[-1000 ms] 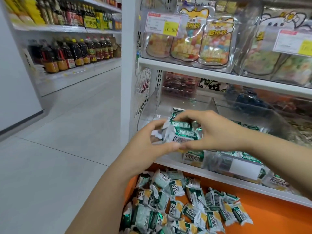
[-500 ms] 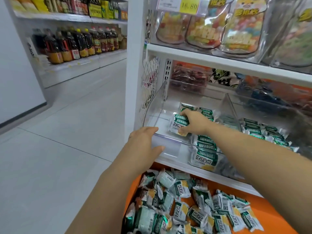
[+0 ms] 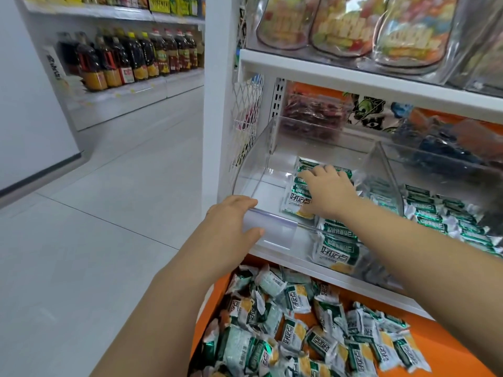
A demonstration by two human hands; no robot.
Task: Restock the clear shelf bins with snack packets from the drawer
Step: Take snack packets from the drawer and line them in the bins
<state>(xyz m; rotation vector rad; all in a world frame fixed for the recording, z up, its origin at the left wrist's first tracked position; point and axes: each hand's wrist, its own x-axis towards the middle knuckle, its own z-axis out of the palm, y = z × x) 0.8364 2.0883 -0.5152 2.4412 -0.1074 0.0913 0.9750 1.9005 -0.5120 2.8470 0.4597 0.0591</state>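
Note:
The clear shelf bin (image 3: 253, 164) sits on the middle shelf, its left half bare. A row of green-and-white snack packets (image 3: 298, 198) lies in its right half. My right hand (image 3: 329, 191) is inside the bin, fingers spread flat on top of those packets. My left hand (image 3: 228, 221) holds the left end of the bin's front lip, fingers behind the lip and thumb in front. Below the shelf, the open orange drawer (image 3: 441, 338) holds a loose heap of the same packets (image 3: 294, 330).
A clear divider (image 3: 381, 170) separates this bin from the neighbouring one, where more packets (image 3: 441, 213) are lined up. Bagged candy (image 3: 345, 25) fills the shelf above. A white upright (image 3: 217, 91) borders the bin on the left. Across the tiled aisle (image 3: 95, 213) stand oil bottles (image 3: 122, 61).
My right hand carried packets from in front of the bin into it and now lies flat on them. My left hand let go of the packets and took hold of the bin's front lip.

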